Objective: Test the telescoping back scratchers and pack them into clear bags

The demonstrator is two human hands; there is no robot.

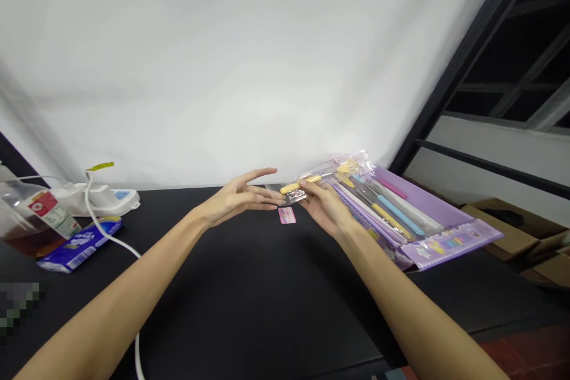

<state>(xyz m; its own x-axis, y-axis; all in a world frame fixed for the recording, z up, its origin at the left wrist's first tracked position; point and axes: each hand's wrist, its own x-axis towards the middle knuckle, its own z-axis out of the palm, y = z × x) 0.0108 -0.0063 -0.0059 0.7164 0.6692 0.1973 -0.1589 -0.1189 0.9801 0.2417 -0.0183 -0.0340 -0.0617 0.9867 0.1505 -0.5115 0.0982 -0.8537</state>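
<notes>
My right hand (327,208) is closed on a yellow pen-like stick (291,188) in a clear plastic sleeve (297,196); its exact kind is unclear. The wrapper stretches to the upper right, over the edge of a purple box. At the sleeve's left end, my left hand (243,197) has its fingers stretched out and apart; whether they touch the plastic I cannot tell. Just below the sleeve, a small pink card (287,215) lies on the black table (249,297). Beside my right hand, the purple box (418,202) holds several wrapped pen-like sticks (387,205) in blue, yellow and pink.
On the left are a bottle of brown liquid (38,219), a blue packet (82,244) and a white power strip (124,200), with a white cable (116,240) running forward. A white wall rises behind. Cardboard boxes (512,228) stand past the table's right side.
</notes>
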